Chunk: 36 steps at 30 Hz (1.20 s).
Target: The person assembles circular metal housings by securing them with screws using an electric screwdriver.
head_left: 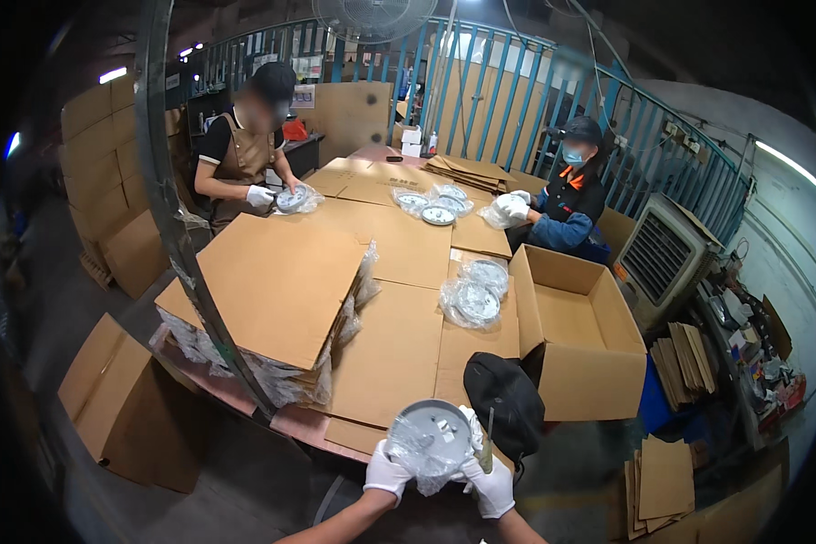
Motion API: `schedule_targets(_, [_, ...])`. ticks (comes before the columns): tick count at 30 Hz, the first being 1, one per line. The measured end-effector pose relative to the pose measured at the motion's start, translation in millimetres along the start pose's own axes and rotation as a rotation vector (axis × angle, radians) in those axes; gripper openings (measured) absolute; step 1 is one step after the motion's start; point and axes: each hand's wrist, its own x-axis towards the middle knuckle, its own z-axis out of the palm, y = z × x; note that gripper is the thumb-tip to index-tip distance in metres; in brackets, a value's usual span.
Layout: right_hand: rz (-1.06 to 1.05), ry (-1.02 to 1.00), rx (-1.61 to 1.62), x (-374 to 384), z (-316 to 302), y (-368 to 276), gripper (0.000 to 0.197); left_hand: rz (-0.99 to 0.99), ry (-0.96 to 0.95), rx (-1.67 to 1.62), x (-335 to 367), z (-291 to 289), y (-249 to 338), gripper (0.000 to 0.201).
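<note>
My left hand [389, 471], in a white glove, grips the left edge of a grey round dish-shaped part [435, 429]. Clear plastic film [410, 446] covers its near and left side, and small light pieces show at its centre. On the opposite side my right hand [490, 488], also gloved, is closed at the dish's lower right edge. A slim greenish tool [487, 451] with a thin upright tip sticks up from that same hand; its exact kind I cannot make out. Just beyond the right hand lies a black cap [503, 403] at the table's near edge.
Cardboard sheets [399, 340] cover the table. Stacked cardboard with plastic between layers [276, 281] stands left, by a metal post [177, 218]. Wrapped grey discs [477, 295] lie farther off. An open carton [589, 335] is at right. Two people in white gloves work across the table.
</note>
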Motion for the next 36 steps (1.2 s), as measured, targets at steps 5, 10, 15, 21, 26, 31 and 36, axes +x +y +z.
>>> schedule_targets(5, [-0.017,0.112,-0.039,4,16,8,0.031,-0.028,-0.079,0.155,-1,-3,-5,0.049])
schedule_targets(10, [-0.003,0.15,0.02,-3,27,9,0.029,-0.038,-0.037,0.253,-6,-5,-7,0.043])
schedule_targets(15, [0.035,0.132,0.036,-3,34,17,0.029,-0.025,0.042,0.134,2,-2,-28,0.046])
schedule_targets(21, [0.098,0.023,-0.024,-15,15,-2,0.029,0.092,-0.026,0.163,19,-8,17,0.047])
schedule_targets(26, [0.192,-0.017,-0.575,-4,-27,-29,0.057,0.086,-0.127,0.319,50,-23,23,0.051])
schedule_targets(31, [-0.266,-0.073,-1.128,-1,-48,-44,0.052,0.255,-0.255,0.779,64,-9,78,0.04])
schedule_targets(36, [-0.36,-0.327,-1.399,13,-41,-79,0.032,0.317,-0.396,0.968,81,2,90,0.035])
